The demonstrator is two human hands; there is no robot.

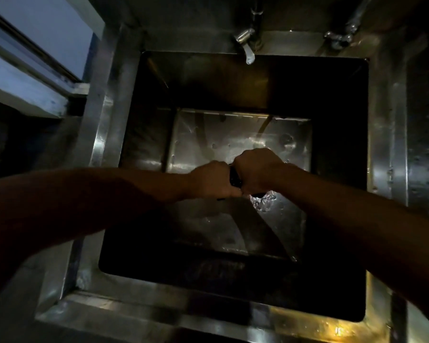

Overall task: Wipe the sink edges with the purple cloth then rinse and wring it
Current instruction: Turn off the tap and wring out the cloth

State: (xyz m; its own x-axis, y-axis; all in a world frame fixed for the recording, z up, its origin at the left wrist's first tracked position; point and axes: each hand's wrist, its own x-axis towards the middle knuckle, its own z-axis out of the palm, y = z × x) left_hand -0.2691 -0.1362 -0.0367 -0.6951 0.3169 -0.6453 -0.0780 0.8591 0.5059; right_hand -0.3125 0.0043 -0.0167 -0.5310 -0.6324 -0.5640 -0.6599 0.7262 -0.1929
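Note:
Both hands meet over the middle of a deep steel sink [102, 125]. My left hand [212, 179] and my right hand [256, 169] are each closed around the cloth [234, 178], which shows only as a dark, twisted strip between the two fists. In this dim light its purple colour does not show. Water [263, 200] drips from under the hands and splashes on the wet sink floor. Most of the cloth is hidden inside the fists.
A tap [248, 49] sticks out of the back wall above the basin, with a second valve fitting [339, 39] to its right. The sink's broad steel rim [139, 310] runs along the near side. A pale window frame [27, 78] is at the upper left.

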